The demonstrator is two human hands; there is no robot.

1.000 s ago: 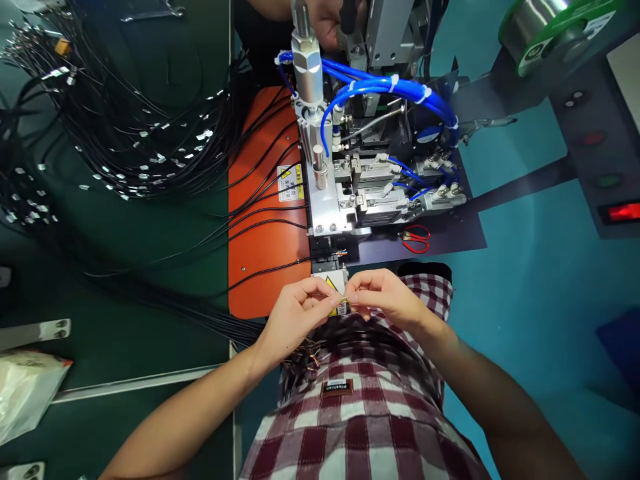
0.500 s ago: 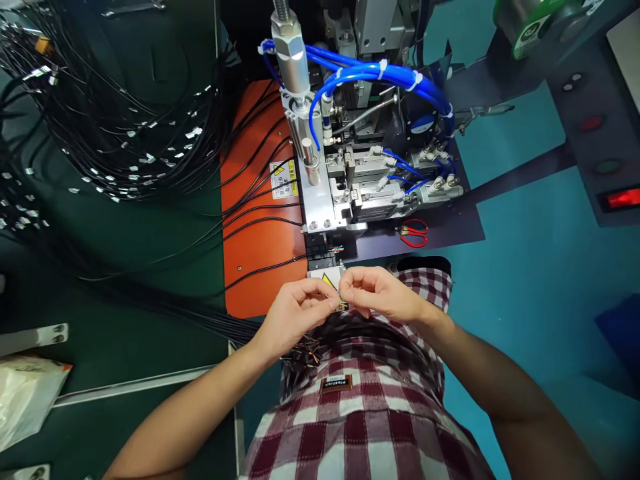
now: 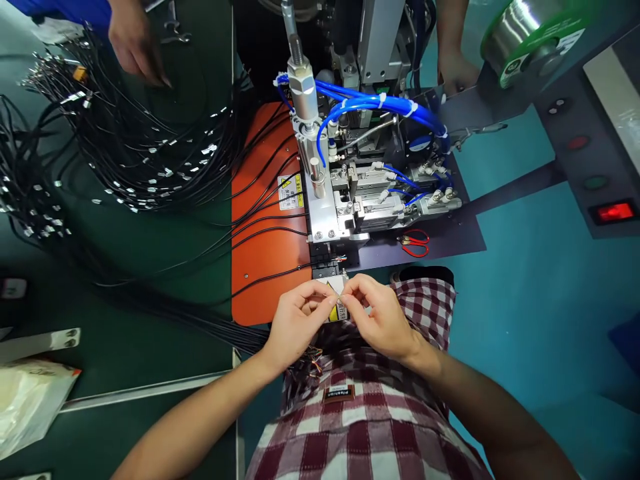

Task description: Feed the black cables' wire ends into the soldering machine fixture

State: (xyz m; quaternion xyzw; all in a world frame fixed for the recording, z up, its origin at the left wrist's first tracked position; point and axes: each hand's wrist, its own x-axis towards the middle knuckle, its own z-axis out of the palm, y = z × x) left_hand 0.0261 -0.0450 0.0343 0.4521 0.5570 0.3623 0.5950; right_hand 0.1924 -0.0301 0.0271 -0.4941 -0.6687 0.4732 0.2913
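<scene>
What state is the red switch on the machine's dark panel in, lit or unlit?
Lit: the red switch glows bright red against the dark panel.

My left hand [image 3: 295, 321] and right hand [image 3: 384, 323] meet fingertip to fingertip, both pinching a thin cable end [image 3: 341, 305] too small to make out clearly, just in front of the machine [image 3: 345, 207]. Black cables [image 3: 150, 153] run from the green bench across the orange mat [image 3: 263, 280] to the machine. Red-handled snips [image 3: 415, 243] lie beside it. A co-worker's hand [image 3: 135, 47] touches the cable pile at the far left.
</scene>
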